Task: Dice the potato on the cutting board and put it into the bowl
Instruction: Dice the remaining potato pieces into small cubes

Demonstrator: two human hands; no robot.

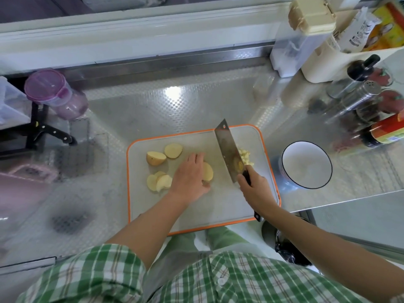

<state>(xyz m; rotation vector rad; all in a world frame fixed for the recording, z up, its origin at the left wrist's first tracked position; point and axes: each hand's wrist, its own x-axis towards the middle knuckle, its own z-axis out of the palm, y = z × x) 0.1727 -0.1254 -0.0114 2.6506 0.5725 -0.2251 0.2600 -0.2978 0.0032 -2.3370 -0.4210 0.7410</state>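
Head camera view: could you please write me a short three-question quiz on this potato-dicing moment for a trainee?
1. True or false: the bowl already holds diced potato.
2. Which hand grips the cleaver? A) left B) right C) neither
3. Fill in: the diced potato pile lies on the cutting board, on the ___ side of the blade.

Key: 1 false, nothing shows inside the bowl. 2 B, the right hand is curled round the handle. 3 right.
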